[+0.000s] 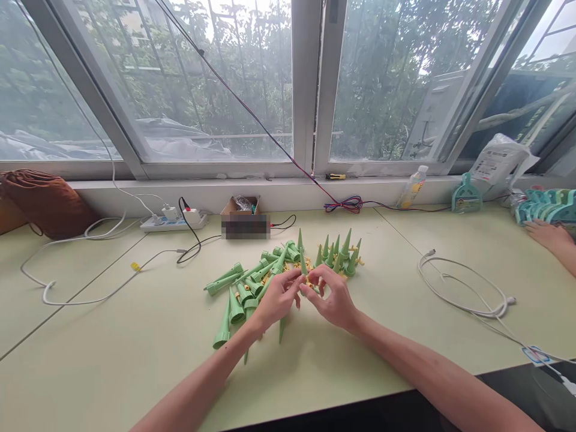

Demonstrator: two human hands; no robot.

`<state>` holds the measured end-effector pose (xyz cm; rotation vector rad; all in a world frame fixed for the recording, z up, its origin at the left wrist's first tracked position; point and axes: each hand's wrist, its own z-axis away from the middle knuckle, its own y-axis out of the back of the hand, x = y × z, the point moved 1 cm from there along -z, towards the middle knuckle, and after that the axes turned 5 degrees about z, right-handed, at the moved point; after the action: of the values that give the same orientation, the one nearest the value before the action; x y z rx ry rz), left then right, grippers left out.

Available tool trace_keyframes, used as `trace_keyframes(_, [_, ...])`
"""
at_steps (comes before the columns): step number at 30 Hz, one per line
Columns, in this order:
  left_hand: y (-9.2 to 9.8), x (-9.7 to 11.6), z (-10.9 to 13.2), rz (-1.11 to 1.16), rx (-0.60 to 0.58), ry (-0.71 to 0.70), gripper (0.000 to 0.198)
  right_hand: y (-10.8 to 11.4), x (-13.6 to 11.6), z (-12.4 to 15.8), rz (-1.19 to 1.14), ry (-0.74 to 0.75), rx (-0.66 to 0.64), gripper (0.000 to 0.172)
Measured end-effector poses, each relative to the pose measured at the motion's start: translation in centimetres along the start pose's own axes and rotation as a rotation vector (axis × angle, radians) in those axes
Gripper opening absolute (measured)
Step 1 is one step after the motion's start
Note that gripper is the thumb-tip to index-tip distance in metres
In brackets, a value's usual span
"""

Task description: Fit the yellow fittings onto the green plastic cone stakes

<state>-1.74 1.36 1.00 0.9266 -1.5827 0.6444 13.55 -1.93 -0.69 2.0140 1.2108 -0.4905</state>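
Just above the table, my left hand (pixel 279 295) is closed on a green plastic watering spike (pixel 303 263), its tip pointing up. My right hand (pixel 333 299) meets it from the other side, thumb and fingers pinched at a small yellow valve (pixel 309 285) by the spike's base; the fingers partly hide this piece. Several loose green spikes (pixel 236 309) lie in a heap beside and beyond my left hand, with small yellow pieces among them. Beyond my right hand, several spikes (pixel 345 247) stand upright in a cluster, yellow valves sticking out of their sides.
A power strip (pixel 173 221), a small cardboard box (pixel 229 207) and a bottle (pixel 412 187) line the window side. Coiled white cable (pixel 468 309) lies at right. Another person's hand (pixel 551 237) rests by teal plastic dustpans (pixel 546 207) at far right. A brown bag (pixel 47 201) sits left.
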Motion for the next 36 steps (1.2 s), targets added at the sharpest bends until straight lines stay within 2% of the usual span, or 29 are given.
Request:
trace_keyframes(8, [-0.1, 0.4, 0.1, 0.022, 0.069, 0.015, 0.035, 0.1, 0.2, 0.1, -0.049, -0.033, 0.013, 0.022])
trace_keyframes(19, [0.1, 0.3, 0.1, 0.008, 0.246, 0.041, 0.032, 0.2, 0.3, -0.1, -0.031, -0.074, 0.030, 0.025])
trace_keyframes(23, [0.3, 0.3, 0.1, -0.046, 0.301, 0.032, 0.032, 0.3, 0.3, -0.3, -0.048, -0.114, 0.032, 0.022])
trace_keyframes(28, [0.4, 0.4, 0.2, -0.226, 0.374, -0.044, 0.027, 0.6, 1.2, -0.6, -0.020, -0.188, 0.132, 0.019])
trace_keyframes(31, [0.1, 0.2, 0.5, -0.386, 0.334, -0.095, 0.024, 0.8, 1.9, -0.8, 0.030, -0.199, 0.152, 0.023])
trace_keyframes(36, [-0.6, -0.7, 1.1, -0.587, 0.160, -0.132, 0.032, 1.0, 2.6, -1.0, 0.088, -0.151, 0.120, 0.039])
